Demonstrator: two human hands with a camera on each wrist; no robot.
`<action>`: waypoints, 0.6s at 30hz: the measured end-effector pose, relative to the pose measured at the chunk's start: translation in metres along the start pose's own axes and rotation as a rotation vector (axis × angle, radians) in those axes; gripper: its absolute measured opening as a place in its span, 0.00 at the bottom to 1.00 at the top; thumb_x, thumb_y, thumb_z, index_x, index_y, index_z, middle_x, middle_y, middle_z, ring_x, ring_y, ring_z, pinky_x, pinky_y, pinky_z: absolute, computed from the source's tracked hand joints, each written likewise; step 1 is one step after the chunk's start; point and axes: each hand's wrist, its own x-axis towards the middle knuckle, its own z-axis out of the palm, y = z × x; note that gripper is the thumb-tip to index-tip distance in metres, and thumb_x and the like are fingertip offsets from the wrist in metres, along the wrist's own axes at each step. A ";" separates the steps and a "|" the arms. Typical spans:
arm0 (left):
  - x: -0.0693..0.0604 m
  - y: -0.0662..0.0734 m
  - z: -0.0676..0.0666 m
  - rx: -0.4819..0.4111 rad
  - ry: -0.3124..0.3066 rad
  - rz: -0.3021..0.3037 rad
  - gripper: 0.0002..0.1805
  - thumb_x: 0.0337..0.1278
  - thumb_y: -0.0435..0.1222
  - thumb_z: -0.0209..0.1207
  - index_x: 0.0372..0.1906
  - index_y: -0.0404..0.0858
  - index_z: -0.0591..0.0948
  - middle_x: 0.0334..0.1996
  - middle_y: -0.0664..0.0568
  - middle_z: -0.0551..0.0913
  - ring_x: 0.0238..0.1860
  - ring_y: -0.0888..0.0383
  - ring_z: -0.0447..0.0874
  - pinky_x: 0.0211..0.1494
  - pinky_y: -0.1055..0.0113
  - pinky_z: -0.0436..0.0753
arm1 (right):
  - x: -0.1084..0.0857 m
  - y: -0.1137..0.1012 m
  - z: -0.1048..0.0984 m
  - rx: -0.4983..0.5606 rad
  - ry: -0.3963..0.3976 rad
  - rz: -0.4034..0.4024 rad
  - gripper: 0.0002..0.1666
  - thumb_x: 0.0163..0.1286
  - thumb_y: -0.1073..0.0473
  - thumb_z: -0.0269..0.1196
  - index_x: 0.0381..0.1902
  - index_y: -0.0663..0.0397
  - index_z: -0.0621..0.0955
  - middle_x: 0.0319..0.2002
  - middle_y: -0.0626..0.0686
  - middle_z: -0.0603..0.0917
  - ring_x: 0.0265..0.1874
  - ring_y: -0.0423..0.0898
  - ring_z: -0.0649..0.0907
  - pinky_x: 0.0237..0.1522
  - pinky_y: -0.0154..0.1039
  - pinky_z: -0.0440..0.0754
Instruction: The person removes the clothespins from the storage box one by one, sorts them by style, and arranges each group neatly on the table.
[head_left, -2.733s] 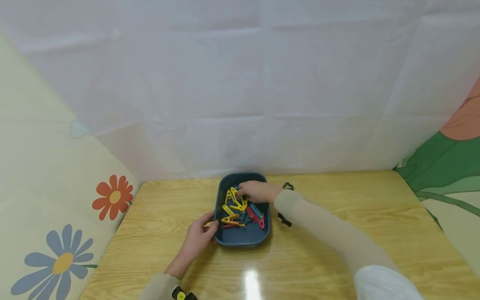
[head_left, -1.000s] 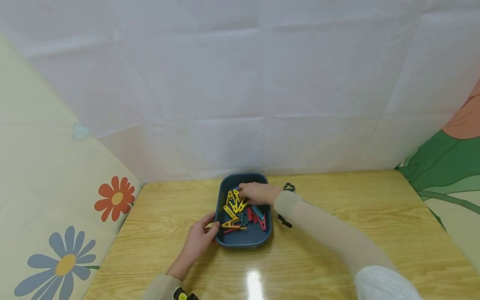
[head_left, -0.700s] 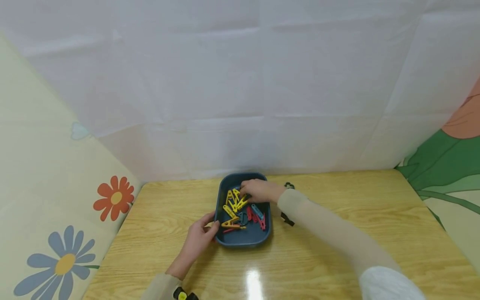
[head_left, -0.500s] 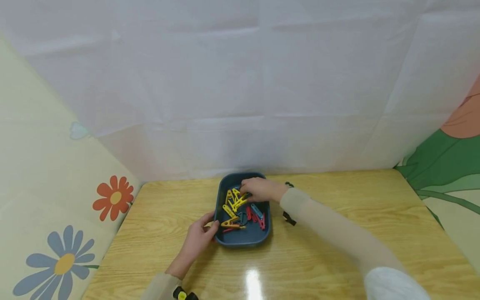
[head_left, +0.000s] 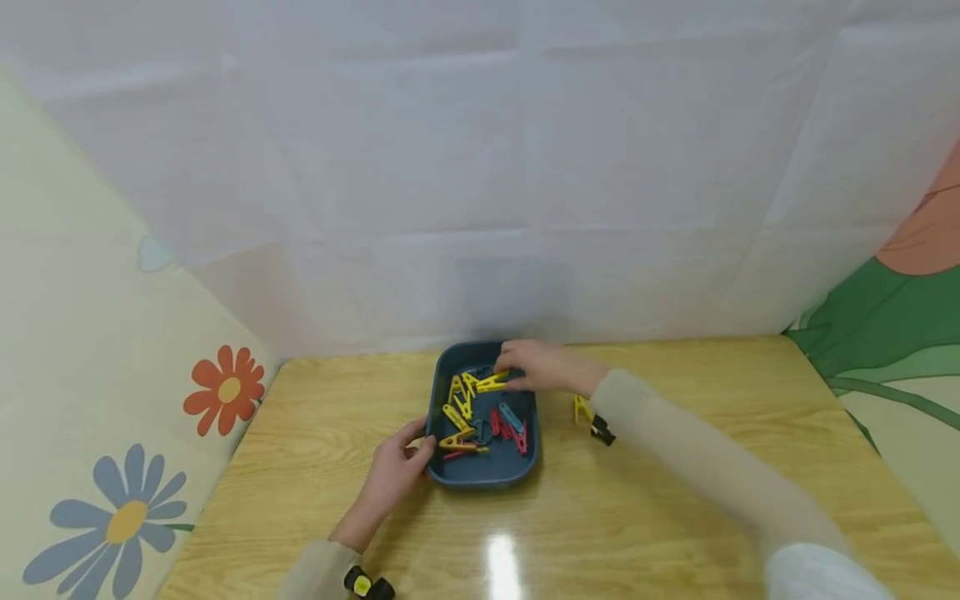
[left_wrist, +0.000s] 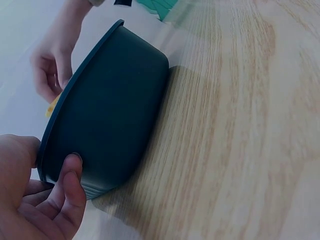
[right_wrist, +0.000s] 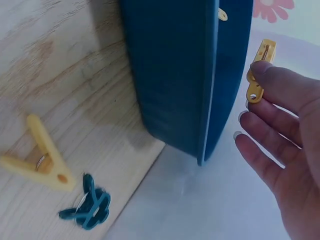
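My left forearm [head_left: 318, 571] reaches forward, my left hand [head_left: 393, 467] held in a grip, thumb [head_left: 424, 454] on one side and bent fingers [left_wrist: 73, 195] on the other. My right forearm [head_left: 697, 458] slants inward, reaching farther ahead than the left. On my right hand [head_left: 549, 367], thumb and index finger [right_wrist: 270, 111] pinch together; the remaining fingers [right_wrist: 262, 155] bend loosely, tips apart.

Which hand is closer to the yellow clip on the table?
Right. The right hand is over the right side of the bin, toward the yellow clip; the left hand holds the opposite side, farther away.
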 end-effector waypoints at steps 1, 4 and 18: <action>0.000 0.000 0.000 0.000 0.001 0.002 0.23 0.73 0.28 0.59 0.69 0.29 0.76 0.58 0.31 0.83 0.31 0.55 0.88 0.29 0.67 0.85 | -0.003 0.000 -0.002 0.001 0.002 0.009 0.17 0.73 0.58 0.69 0.56 0.57 0.86 0.49 0.54 0.84 0.50 0.50 0.84 0.54 0.44 0.82; 0.000 0.001 0.000 -0.004 -0.002 0.004 0.23 0.73 0.28 0.59 0.69 0.28 0.76 0.58 0.31 0.83 0.32 0.54 0.89 0.30 0.66 0.85 | -0.015 0.002 -0.006 0.002 0.015 0.025 0.16 0.73 0.56 0.69 0.55 0.57 0.86 0.49 0.53 0.84 0.50 0.50 0.84 0.55 0.44 0.82; -0.001 0.001 -0.001 0.013 -0.001 0.008 0.23 0.73 0.28 0.59 0.69 0.28 0.76 0.58 0.30 0.82 0.32 0.55 0.89 0.30 0.66 0.86 | -0.076 0.018 -0.005 0.061 0.155 0.072 0.14 0.73 0.56 0.69 0.51 0.58 0.87 0.45 0.53 0.83 0.47 0.54 0.85 0.52 0.47 0.84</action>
